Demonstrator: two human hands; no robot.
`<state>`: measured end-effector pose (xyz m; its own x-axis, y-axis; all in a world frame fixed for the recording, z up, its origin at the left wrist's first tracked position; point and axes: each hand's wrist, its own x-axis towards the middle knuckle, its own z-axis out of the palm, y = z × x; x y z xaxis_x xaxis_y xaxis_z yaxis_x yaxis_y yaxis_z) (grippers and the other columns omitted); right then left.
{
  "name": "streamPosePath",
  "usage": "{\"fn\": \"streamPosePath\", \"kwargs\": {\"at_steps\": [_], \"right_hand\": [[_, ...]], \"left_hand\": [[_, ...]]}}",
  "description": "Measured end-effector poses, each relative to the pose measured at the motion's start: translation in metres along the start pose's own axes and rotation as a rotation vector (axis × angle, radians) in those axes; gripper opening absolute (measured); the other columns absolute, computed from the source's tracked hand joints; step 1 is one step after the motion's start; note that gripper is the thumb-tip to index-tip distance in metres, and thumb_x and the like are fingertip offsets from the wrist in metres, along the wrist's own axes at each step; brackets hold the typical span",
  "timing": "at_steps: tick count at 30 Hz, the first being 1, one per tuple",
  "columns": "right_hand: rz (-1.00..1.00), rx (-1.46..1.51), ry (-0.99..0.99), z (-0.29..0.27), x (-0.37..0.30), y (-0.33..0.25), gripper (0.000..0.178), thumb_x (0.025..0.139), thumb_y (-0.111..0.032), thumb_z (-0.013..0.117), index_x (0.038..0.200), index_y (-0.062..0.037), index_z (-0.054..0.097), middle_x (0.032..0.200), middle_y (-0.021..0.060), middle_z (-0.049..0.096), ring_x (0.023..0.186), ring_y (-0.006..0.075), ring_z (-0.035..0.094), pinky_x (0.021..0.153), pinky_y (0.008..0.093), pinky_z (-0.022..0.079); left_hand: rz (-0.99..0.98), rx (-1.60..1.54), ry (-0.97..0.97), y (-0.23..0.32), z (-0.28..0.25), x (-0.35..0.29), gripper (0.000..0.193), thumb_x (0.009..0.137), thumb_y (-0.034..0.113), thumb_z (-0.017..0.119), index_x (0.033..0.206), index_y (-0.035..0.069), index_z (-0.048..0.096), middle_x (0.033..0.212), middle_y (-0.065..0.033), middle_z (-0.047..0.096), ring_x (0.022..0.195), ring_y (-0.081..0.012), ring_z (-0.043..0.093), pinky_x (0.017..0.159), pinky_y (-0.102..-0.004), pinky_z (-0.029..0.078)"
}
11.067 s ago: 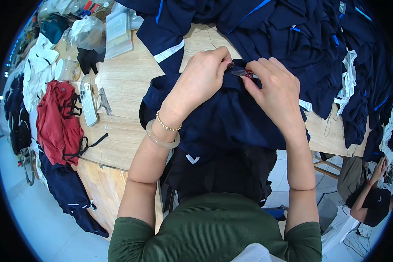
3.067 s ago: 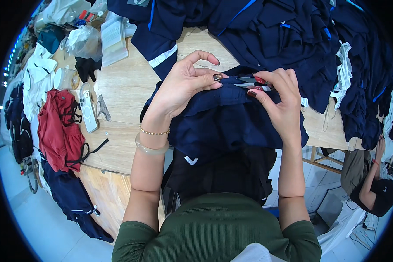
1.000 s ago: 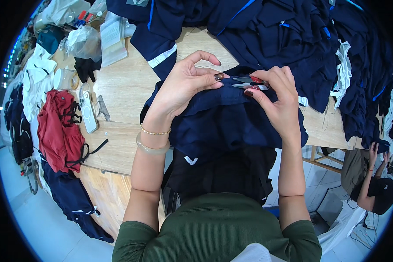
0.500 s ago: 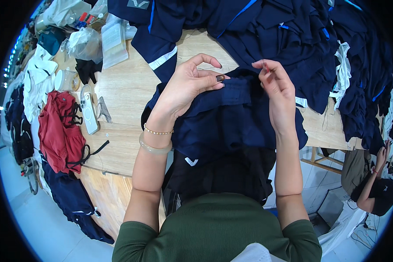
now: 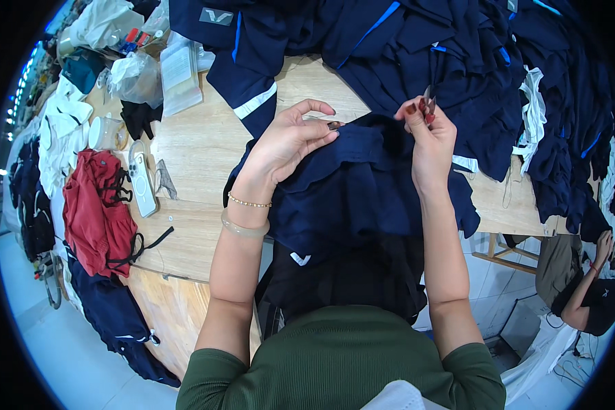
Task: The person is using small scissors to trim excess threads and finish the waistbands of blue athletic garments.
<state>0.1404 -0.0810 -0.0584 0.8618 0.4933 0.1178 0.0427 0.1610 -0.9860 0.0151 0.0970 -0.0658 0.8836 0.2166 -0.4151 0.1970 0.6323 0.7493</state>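
Left hand (image 5: pixel 290 140): you pinch the band's edge between thumb and fingertip, forefinger raised clear.
Garment (image 5: pixel 348 195): navy and bunched, between your forearms, falling toward your lap.
Band (image 5: pixel 359 146): along the garment's upper edge, long axis roughly left to right between your hands; your left is nearer, being on it.
Right hand (image 5: pixel 427 137): you grasp the snips near the band's right end; whether your fingertips touch cloth, I cannot tell.
Snips (image 5: pixel 429 109): upright in your right fingers, blades pointing away from you, apart from the band.
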Motion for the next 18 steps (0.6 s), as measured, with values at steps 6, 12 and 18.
{"fn": "streamPosePath", "kwargs": {"at_steps": [6, 12, 18], "right_hand": [[-0.337, -0.430, -0.367, 0.010, -0.006, 0.009, 0.029, 0.068, 0.011, 0.063, 0.095, 0.0002, 0.066, 0.073, 0.0082, 0.056, 0.070, 0.0187, 0.055, 0.061, 0.0291, 0.042], [-0.253, -0.427, -0.211, 0.025, 0.001, 0.014, 0.015, 0.074, 0.009, 0.060, 0.088, 0.0038, 0.061, 0.074, 0.0112, 0.057, 0.067, 0.0230, 0.056, 0.062, 0.0299, 0.043], [-0.079, -0.269, -0.213, 0.021, 0.001, 0.019, 0.005, 0.086, 0.001, 0.062, 0.087, 0.0040, 0.059, 0.077, 0.0087, 0.059, 0.069, 0.0132, 0.055, 0.063, 0.0274, 0.043]], "left_hand": [[-0.054, -0.066, -0.073, -0.005, -0.006, 0.005, 0.025, 0.091, -0.005, 0.057, 0.115, -0.001, 0.051, 0.100, -0.0119, 0.066, 0.086, -0.0113, 0.066, 0.083, -0.0202, 0.057], [0.132, 0.161, -0.105, -0.007, 0.012, 0.003, 0.039, 0.087, -0.002, 0.064, 0.123, 0.001, 0.049, 0.110, -0.0092, 0.062, 0.096, -0.0121, 0.062, 0.083, -0.0204, 0.053], [0.464, 0.775, 0.095, -0.026, 0.034, -0.012, 0.059, 0.073, 0.012, 0.081, 0.124, 0.006, 0.051, 0.107, -0.0081, 0.064, 0.075, -0.0080, 0.053, 0.064, -0.0216, 0.044]]}}
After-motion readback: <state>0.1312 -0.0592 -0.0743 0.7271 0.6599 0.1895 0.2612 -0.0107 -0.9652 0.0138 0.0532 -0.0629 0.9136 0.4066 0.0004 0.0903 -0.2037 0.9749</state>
